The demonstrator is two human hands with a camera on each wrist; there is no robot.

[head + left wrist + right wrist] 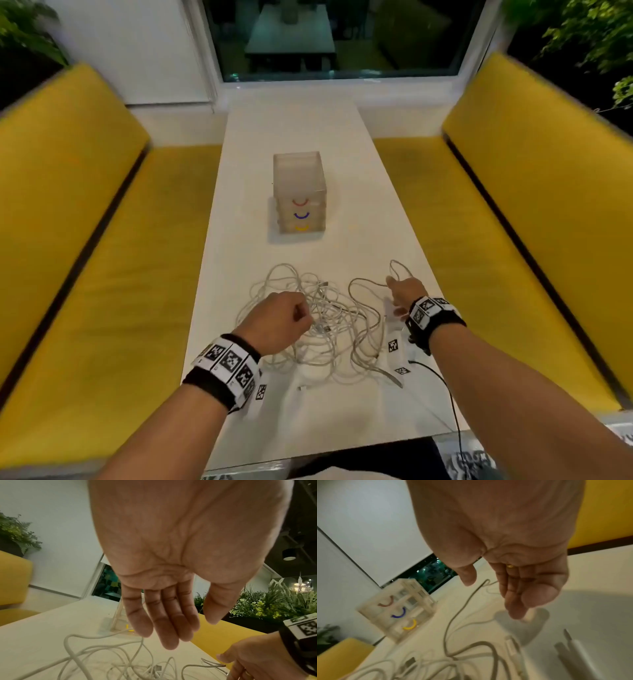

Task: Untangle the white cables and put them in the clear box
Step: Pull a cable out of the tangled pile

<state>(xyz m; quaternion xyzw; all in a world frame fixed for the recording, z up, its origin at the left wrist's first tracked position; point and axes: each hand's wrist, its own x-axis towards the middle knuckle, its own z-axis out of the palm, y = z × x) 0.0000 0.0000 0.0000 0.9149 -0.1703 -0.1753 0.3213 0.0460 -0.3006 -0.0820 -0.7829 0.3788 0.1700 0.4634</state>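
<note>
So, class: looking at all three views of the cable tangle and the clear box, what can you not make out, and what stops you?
- How many white cables there are: head view, strands overlap.
- Whether the left hand touches a cable: head view, its back hides the fingertips.
- The clear box: left wrist view, fingers cover most of it.
- Connectors near the right hand: right wrist view, blurred.

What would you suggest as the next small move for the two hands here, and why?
Probably close the right hand on the loose loop just beyond its fingers and draw it away from the white cables. Both hands are open and hold nothing, with the left hand over the tangle. The clear box holds no cable yet.
</note>
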